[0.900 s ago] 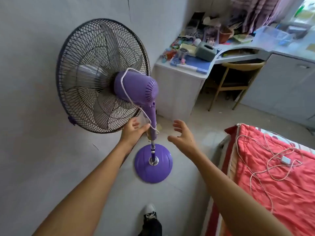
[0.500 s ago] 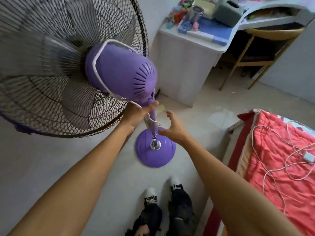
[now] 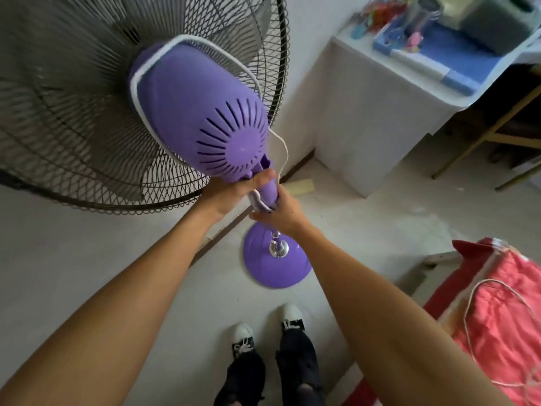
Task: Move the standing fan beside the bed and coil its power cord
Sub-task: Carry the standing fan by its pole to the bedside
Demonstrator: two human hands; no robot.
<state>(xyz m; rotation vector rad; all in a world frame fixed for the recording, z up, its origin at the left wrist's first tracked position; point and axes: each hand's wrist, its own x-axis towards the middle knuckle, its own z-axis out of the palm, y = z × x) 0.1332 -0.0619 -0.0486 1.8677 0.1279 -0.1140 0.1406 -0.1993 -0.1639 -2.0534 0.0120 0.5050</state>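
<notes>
Head view | both hands, left (image 3: pixel 234 190) and right (image 3: pixel 282 210), clamped on fan (image 3: pixel 202 118) neck | base (image 3: pixel 276 259) on floor near bed (image 3: pixel 503 303) | risk: cord (image 3: pixel 281 148) loose over motor, could snag or trip

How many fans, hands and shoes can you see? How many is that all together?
Fans: 1, the purple fan
Hands: 2, the left hand and the right hand, both holding the fan
Shoes: 2, the left shoe and the right shoe
Total: 5
</notes>
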